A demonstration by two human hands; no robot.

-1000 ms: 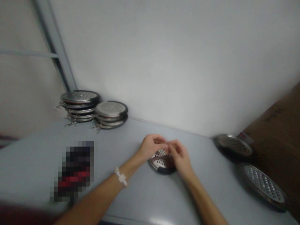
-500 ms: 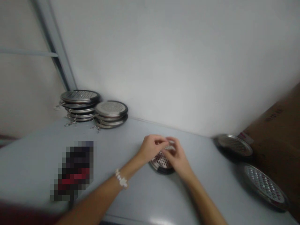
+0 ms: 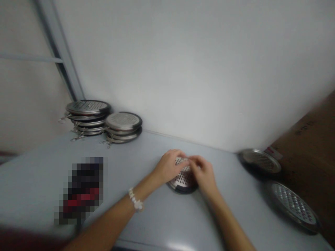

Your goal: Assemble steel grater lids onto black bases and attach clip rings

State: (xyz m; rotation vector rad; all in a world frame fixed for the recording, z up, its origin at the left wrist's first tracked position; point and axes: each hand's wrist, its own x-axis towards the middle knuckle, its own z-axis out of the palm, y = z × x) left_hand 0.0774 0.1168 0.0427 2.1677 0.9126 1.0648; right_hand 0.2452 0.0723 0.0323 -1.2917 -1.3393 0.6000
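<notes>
A round perforated metal disc point(image 3: 181, 179) with a dark rim lies on the grey table point(image 3: 146, 209), partly covered by both hands. My left hand point(image 3: 169, 166), with a white bead bracelet on its wrist, curls its fingers over the disc's far left edge. My right hand point(image 3: 204, 174) meets it from the right, fingertips pinched together over the disc's far edge. What the fingertips pinch is too small and blurred to name.
Two stacks of the same metal discs point(image 3: 87, 116) point(image 3: 123, 126) stand at the back left by the wall. Two more discs point(image 3: 260, 161) point(image 3: 294, 205) lie at the right beside a brown cardboard box point(image 3: 311, 139). A pixelated dark patch point(image 3: 81, 190) covers part of the table at left.
Both hands have stayed over the disc. The fingertips shifted slightly, and the right hand moved a little right and lower on the disc.
</notes>
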